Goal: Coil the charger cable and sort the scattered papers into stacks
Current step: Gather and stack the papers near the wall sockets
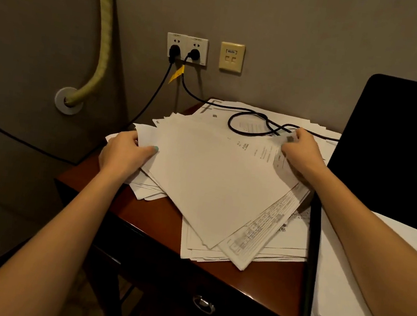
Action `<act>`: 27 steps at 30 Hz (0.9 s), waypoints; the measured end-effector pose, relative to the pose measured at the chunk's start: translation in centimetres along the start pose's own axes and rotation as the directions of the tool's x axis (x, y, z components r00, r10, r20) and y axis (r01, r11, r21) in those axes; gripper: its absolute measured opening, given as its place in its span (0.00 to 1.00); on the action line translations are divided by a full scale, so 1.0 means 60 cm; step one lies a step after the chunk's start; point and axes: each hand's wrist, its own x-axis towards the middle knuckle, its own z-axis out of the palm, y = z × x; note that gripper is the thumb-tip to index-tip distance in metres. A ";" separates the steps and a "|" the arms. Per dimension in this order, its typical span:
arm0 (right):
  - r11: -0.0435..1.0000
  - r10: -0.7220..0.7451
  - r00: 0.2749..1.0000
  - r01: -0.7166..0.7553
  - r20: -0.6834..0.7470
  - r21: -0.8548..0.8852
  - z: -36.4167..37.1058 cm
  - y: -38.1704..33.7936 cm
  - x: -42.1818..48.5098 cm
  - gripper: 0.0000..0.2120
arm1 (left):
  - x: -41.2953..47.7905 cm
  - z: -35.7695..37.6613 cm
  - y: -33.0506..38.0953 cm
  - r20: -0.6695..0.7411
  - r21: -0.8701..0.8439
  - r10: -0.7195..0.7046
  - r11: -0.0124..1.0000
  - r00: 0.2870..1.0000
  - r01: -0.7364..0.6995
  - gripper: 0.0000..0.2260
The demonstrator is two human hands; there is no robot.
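Paper step in hand, judging by the grips; cable not yet coiled. Left hand (128, 154) grips the left edge of the top sheaf of papers (214, 185), thumb on top, fingers tucked under. Right hand (302, 151) pinches the sheaf's far right corner, just beside the charger cable (229, 122). Sheaf sits skewed on a messy heap on the wooden table (146, 218).

Cable: runs from the right plug (195, 54) in the wall sockets (186, 49) down onto the heap. It makes one loose loop on the far sheets, then goes off right behind the black screen (400, 146). It lies across the papers, so it weighs on the back of the heap.

Next move, my read: lift the sheaf clear and square it without snagging the loop by the right fingers. Or shift the cable off first. Likely drop point is the neat stack (347, 303) at near right, but that's a guess.

Counts:
- 2 hands, both on paper.
- 2 plugs in, 2 black leads; the left lead (157, 92) drops past the table's side.
- 1 yellow tag (177, 74) on the right lead.
- 1 loop.
- 1 beige data plate (231, 57).
- 1 loose heap, 1 neat stack; sheets too many to count.
- 1 drawer pull (203, 303).
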 end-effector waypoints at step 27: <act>0.727 -0.106 0.993 0.045 0.047 0.685 -0.013 -0.060 -0.020 0.17 | 0.001 -0.013 0.022 0.080 -0.665 0.021 0.746 0.997 0.037 0.29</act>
